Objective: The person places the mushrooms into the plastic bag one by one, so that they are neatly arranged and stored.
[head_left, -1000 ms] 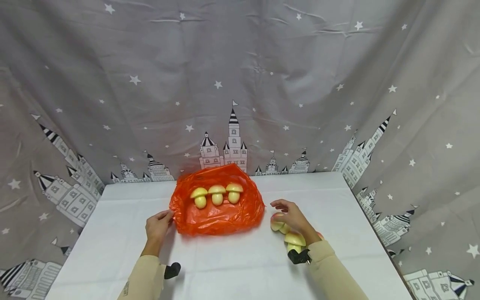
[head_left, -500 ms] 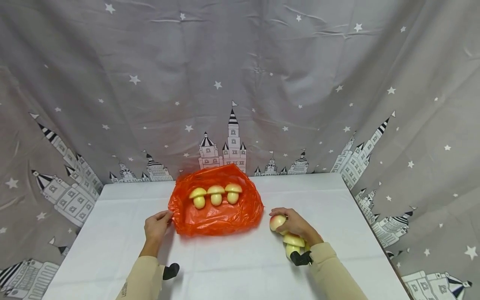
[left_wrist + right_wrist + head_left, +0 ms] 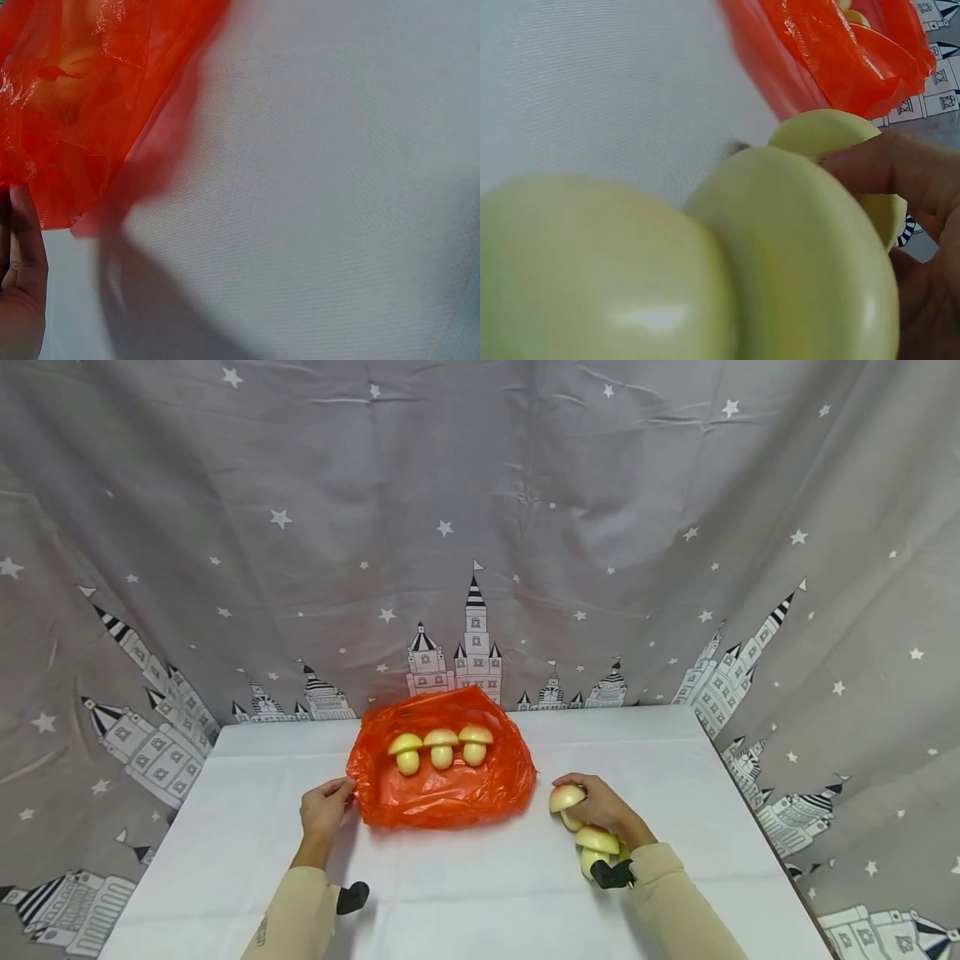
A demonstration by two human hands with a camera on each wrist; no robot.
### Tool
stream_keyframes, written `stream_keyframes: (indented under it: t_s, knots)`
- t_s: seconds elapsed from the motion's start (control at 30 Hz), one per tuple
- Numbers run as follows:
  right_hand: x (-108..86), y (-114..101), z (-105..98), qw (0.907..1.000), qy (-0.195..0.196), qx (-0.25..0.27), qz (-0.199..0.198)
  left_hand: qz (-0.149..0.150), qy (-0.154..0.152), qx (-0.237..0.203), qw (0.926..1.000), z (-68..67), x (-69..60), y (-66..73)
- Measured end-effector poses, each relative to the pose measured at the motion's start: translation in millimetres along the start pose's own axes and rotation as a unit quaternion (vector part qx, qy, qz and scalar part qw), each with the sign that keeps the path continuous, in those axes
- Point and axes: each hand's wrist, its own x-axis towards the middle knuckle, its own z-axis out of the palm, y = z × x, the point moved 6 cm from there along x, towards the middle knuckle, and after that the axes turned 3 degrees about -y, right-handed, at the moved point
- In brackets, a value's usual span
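Note:
In the head view, an orange-red plastic bag [image 3: 450, 800] lies with its mouth spread. Inside, three yellow toy mushrooms [image 3: 441, 748] stand side by side. My left hand [image 3: 324, 814] pinches the bag's left edge between thumb and fingers; the left wrist view also shows this hand [image 3: 24, 274] at the film. To the right of the bag, my right hand [image 3: 609, 810] grips a yellow mushroom [image 3: 567, 798] with a reddish tinge on its cap. Close by is another mushroom [image 3: 597, 838], large in the right wrist view. One more [image 3: 624, 852] is mostly hidden behind the right wrist.
A white cloth covers the table [image 3: 480, 893]. Behind and around it hangs a grey curtain [image 3: 570, 527] printed with stars and castles. Dark wrist mounts [image 3: 352, 898] stick out from both sleeves.
My right hand has come down over the mushroom, its fingers have closed round it, and the cap has turned. The left hand stays at the bag's edge. The head view has shifted slightly.

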Motion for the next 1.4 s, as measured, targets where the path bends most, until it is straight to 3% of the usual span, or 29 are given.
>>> stream_keyframes:
  t_s: [0.2, 0.33, 0.6, 0.9, 1.13, 1.4]
  knots:
    - [-0.8, -3, -4, 0.9998, 0.018, 0.002, -0.007, -0.011, -0.003, 0.003, 0.9999, -0.7, -0.8, -1.2]
    - [-0.2, -10, -8, 0.9991, 0.027, -0.004, -0.032, -0.014, -0.001, 0.0, 0.9999, -2.4, -0.9, -1.1]
    - [1.7, -28, -14, 0.9923, 0.043, -0.07, -0.092, -0.01, -0.009, 0.014, 0.9998, -4.0, 0.8, -1.7]
    - [4.6, -44, -13, 0.9914, 0.063, -0.043, -0.107, 0.001, -0.004, 0.008, 1.0, -6.6, 0.7, 0.2]
    - [8.7, -58, -5, 0.9918, 0.057, -0.01, -0.114, -0.015, -0.007, 0.012, 0.9998, -7.3, -0.2, 1.7]
    - [11.8, -81, 3, 0.9924, 0.055, -0.005, -0.109, -0.007, -0.008, 0.007, 0.9999, -6.8, -0.2, 3.6]
